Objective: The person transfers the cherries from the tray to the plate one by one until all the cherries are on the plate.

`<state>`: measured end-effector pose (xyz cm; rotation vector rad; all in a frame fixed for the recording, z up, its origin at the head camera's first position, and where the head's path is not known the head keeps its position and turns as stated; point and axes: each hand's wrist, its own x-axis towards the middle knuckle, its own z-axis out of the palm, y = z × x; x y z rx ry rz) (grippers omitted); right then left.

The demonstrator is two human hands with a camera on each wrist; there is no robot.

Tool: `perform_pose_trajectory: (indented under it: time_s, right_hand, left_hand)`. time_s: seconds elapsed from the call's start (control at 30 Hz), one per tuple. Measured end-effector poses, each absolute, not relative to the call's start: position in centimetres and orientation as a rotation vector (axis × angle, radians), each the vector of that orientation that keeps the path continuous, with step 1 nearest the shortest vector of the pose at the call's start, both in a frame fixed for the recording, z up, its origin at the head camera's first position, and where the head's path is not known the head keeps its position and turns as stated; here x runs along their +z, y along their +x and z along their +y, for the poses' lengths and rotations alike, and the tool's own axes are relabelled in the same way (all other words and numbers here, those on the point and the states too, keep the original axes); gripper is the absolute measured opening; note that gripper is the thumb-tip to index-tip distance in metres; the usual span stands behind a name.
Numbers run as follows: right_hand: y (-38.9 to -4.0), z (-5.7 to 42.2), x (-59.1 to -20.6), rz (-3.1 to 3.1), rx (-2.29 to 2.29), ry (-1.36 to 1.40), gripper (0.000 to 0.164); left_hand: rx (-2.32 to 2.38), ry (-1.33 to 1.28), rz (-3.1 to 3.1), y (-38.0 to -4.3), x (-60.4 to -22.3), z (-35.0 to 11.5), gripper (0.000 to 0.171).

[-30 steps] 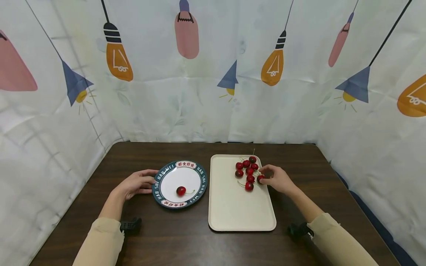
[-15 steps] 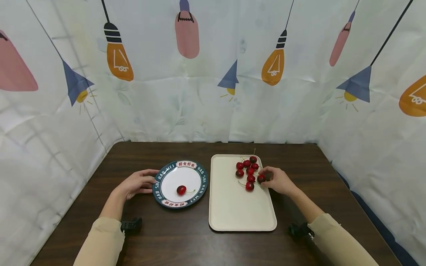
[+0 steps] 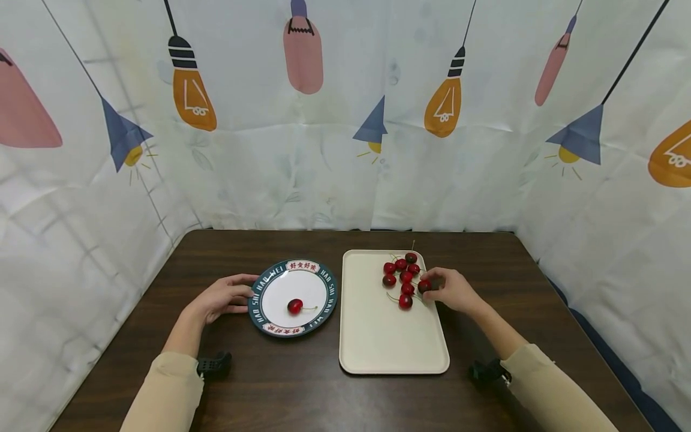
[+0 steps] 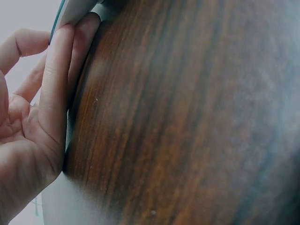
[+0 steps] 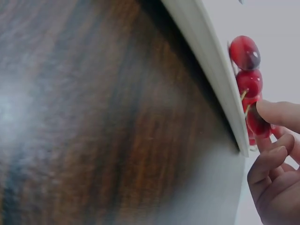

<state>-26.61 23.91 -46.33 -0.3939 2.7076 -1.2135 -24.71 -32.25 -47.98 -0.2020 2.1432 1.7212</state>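
Observation:
In the head view a white plate (image 3: 317, 286) with a dark teal lettered rim sits left of centre. On it lies one red cherry (image 3: 294, 306) with its stem to the right. My left hand (image 3: 224, 297) holds the plate's left rim; in the left wrist view, fingers reach both sides of the rim (image 4: 77, 10). My right hand (image 3: 450, 290) is over the right edge of a cream tray (image 3: 391, 342). Thumb and fingers pinch a dark red cherry (image 5: 258, 123), its stem pointing to the tray edge. Several more cherries (image 3: 406, 276) cluster on the tray's far right part.
Plate and tray stand side by side on a dark wooden table (image 3: 281, 384), a narrow gap between them. Behind it hangs a pale curtain (image 3: 324, 180) with printed lamps. A black band (image 3: 215, 364) is on the left wrist, another (image 3: 488, 372) on the right.
The right hand's fingers have shifted slightly around the pinched cherry, which stays at the tray's right side. The left hand and plate hold their places.

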Motion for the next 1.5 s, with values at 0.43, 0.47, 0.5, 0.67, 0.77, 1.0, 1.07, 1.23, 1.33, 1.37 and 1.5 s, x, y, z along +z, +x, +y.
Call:
perform_pose_trajectory:
  time_s: [0.43, 0.47, 0.5, 0.67, 0.77, 1.0, 1.07, 1.23, 1.33, 1.37, 1.5]
  right_hand:
    - [-27.1, 22.5, -45.3, 2.648, -1.365, -0.423, 0.036]
    - [-27.1, 22.3, -45.2, 2.638, -1.379, -0.432, 0.036]
    - [-27.1, 22.0, -45.1, 2.627, -1.394, -0.428, 0.036]
    - [-27.3, 20.8, -44.6, 2.573, -1.459, -0.415, 0.036]
    - [-27.5, 20.0, -44.5, 2.542, -1.485, -0.383, 0.037]
    - [-27.9, 17.5, -44.2, 2.514, -1.493, -0.447, 0.034]
    - [-27.9, 16.7, -44.1, 2.492, -1.504, -0.473, 0.033]
    - [-27.9, 14.9, -44.0, 2.464, -1.508, -0.517, 0.034]
    - [-27.8, 13.9, -44.1, 2.487, -1.473, -0.530, 0.033]
    - [-27.8, 13.5, -44.2, 2.493, -1.459, -0.542, 0.033]
    - [-27.7, 12.1, -44.4, 2.479, -1.433, -0.579, 0.032]
  left_hand:
    - [1.723, -0.205, 2.139, -24.5, -47.9, -32.2, 0.059]
    - [1.726, -0.214, 2.140, -24.5, -47.8, -32.2, 0.059]
    - [1.722, -0.206, 2.143, -24.5, -47.8, -32.2, 0.059]
    - [1.722, -0.196, 2.151, -24.5, -48.0, -32.2, 0.059]
    - [1.726, -0.198, 2.150, -24.6, -48.0, -32.2, 0.059]
    - [1.722, -0.199, 2.155, -24.5, -48.0, -32.1, 0.058]
    - [1.723, -0.200, 2.155, -24.5, -47.9, -32.1, 0.058]
    - [1.728, -0.199, 2.159, -24.5, -47.8, -32.1, 0.058]
    - [1.728, -0.198, 2.162, -24.5, -47.9, -32.1, 0.058]
    - [1.729, -0.199, 2.162, -24.5, -47.9, -32.1, 0.058]
    - [1.729, -0.195, 2.157, -24.5, -48.0, -32.2, 0.059]
